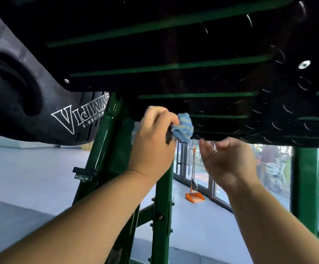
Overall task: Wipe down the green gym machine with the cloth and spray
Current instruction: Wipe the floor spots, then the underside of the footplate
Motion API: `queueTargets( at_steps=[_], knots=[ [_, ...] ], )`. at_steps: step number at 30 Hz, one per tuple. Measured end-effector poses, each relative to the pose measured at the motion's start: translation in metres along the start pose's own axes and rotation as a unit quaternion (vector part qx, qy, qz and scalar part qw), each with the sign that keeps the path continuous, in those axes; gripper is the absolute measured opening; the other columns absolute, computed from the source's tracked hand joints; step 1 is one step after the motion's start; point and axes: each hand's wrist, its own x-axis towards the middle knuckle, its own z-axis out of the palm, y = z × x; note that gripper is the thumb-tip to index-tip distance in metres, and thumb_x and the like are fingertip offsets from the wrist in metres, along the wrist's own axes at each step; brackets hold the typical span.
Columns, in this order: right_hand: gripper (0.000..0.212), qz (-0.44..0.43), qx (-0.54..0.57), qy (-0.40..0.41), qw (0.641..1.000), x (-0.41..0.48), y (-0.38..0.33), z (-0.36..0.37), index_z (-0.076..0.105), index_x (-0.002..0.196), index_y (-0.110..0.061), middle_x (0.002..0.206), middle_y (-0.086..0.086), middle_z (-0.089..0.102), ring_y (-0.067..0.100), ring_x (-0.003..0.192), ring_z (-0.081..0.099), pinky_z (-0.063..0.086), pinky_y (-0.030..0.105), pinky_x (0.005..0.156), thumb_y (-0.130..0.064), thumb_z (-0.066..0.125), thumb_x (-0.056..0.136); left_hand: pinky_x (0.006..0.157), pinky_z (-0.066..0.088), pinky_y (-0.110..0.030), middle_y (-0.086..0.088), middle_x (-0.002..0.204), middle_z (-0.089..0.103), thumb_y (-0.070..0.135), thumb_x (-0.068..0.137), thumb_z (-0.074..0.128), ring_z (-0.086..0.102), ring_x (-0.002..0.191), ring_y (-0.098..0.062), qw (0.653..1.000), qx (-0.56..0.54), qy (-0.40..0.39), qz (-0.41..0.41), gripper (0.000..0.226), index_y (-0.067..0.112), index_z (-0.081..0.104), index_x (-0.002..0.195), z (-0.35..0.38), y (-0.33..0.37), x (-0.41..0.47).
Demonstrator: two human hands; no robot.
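Evidently mid-wipe: gripped cloth (184,127) in left hand (153,141) against plate (174,54) edge; right hand (229,162) open, empty. Probably needed rightward sweep next.

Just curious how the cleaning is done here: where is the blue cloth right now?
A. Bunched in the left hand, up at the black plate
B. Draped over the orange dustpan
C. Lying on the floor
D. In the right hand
A: the left hand grips the blue cloth at the edge of the black plate, while the right hand holds nothing.
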Motion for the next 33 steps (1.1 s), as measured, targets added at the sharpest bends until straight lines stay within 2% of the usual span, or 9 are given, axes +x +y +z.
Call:
queueTargets(
  at_steps=[7, 11, 12, 13, 15, 18, 23, 27, 33],
  knots=[
    [0.028, -0.002, -0.008, -0.055, 0.998, -0.005, -0.004, -0.004, 0.036, 0.043, -0.016, 0.065, -0.002, 0.041, 0.018, 0.082, 0.045, 0.048, 0.026, 0.088, 0.005, 0.035, 0.061, 0.076, 0.045, -0.028, -0.002, 0.099, 0.045, -0.007, 0.072, 0.056, 0.05, 0.088, -0.024, 0.974, 0.136, -0.017, 0.182, 0.022, 0.004, 0.063, 0.09, -0.026, -0.02, 0.036],
    [0.034, -0.023, -0.045, -0.033, 0.998, -0.002, -0.003, -0.005, 0.026, 0.056, -0.018, 0.14, 0.023, 0.037, 0.03, 0.135, 0.042, 0.046, 0.029, 0.086, 0.007, 0.027, 0.079, 0.078, 0.038, -0.023, -0.01, 0.086, 0.062, -0.004, 0.071, 0.05, 0.043, 0.087, -0.02, 0.965, 0.155, -0.081, 0.198, 0.021, 0.003, 0.068, 0.079, 0.009, -0.029, 0.015],
    [0.034, -0.027, -0.059, -0.027, 0.997, -0.001, -0.003, -0.005, 0.025, 0.057, -0.019, 0.141, 0.028, 0.009, 0.038, 0.141, 0.027, 0.045, 0.028, 0.084, 0.007, 0.027, 0.079, 0.076, 0.04, -0.023, -0.011, 0.085, 0.062, -0.002, 0.072, 0.047, 0.043, 0.086, -0.019, 0.962, 0.154, -0.108, 0.199, 0.024, 0.004, 0.069, 0.079, 0.017, -0.029, 0.009],
    [0.035, -0.029, -0.069, -0.03, 0.997, 0.0, -0.002, -0.005, 0.025, 0.055, -0.019, 0.108, 0.002, 0.022, 0.04, 0.14, 0.02, 0.043, 0.028, 0.081, 0.007, 0.027, 0.078, 0.075, 0.044, -0.027, -0.011, 0.085, 0.062, 0.0, 0.073, 0.045, 0.044, 0.086, -0.019, 0.958, 0.153, -0.133, 0.201, 0.027, 0.005, 0.07, 0.081, 0.021, -0.027, 0.003],
    [0.038, -0.025, -0.073, -0.045, 0.996, 0.001, -0.001, -0.006, 0.027, 0.05, -0.021, 0.094, 0.003, 0.034, 0.009, 0.119, 0.014, 0.041, 0.027, 0.076, 0.006, 0.028, 0.077, 0.069, 0.05, -0.034, -0.011, 0.088, 0.062, 0.001, 0.076, 0.043, 0.045, 0.086, -0.019, 0.957, 0.145, -0.137, 0.212, 0.03, 0.004, 0.072, 0.084, 0.022, -0.017, 0.001],
    [0.045, -0.009, -0.071, -0.056, 0.996, 0.007, -0.004, -0.01, 0.032, 0.042, -0.022, 0.069, -0.002, 0.041, 0.013, 0.08, 0.041, 0.041, 0.026, 0.073, 0.007, 0.028, 0.076, 0.075, 0.046, -0.027, -0.006, 0.099, 0.051, -0.002, 0.08, 0.05, 0.047, 0.088, -0.021, 0.964, 0.119, 0.006, 0.237, 0.023, 0.0, 0.071, 0.088, 0.003, 0.011, 0.03],
    [0.036, 0.005, -0.025, -0.069, 0.997, 0.014, -0.001, -0.017, 0.034, 0.043, -0.021, 0.083, 0.003, 0.043, 0.019, 0.087, 0.043, 0.044, 0.028, 0.076, 0.008, 0.03, 0.064, 0.087, 0.032, -0.017, 0.0, 0.098, 0.045, -0.011, 0.072, 0.056, 0.046, 0.088, -0.022, 0.951, 0.139, 0.055, 0.271, 0.028, 0.009, 0.064, 0.089, 0.01, 0.016, 0.046],
    [0.024, -0.001, 0.008, -0.116, 0.993, 0.012, 0.0, -0.023, 0.033, 0.059, -0.018, 0.081, 0.003, 0.048, 0.02, 0.089, 0.049, 0.045, 0.032, 0.083, 0.004, 0.03, 0.051, 0.08, 0.044, -0.032, 0.003, 0.099, 0.045, 0.001, 0.089, 0.047, 0.046, 0.088, -0.021, 0.924, 0.169, -0.081, 0.334, 0.023, 0.011, 0.067, 0.085, 0.041, -0.018, 0.013],
    [0.094, 0.021, 0.031, -0.127, 0.991, 0.014, -0.001, -0.025, 0.054, 0.128, -0.012, 0.129, 0.01, 0.062, 0.026, 0.125, 0.054, 0.034, 0.041, 0.112, 0.015, 0.02, 0.044, 0.081, 0.043, -0.037, 0.001, 0.102, 0.045, 0.006, 0.1, 0.032, 0.044, 0.094, -0.024, 0.918, 0.161, -0.057, 0.357, 0.032, 0.015, 0.062, 0.091, 0.032, 0.004, 0.024]
  ],
)
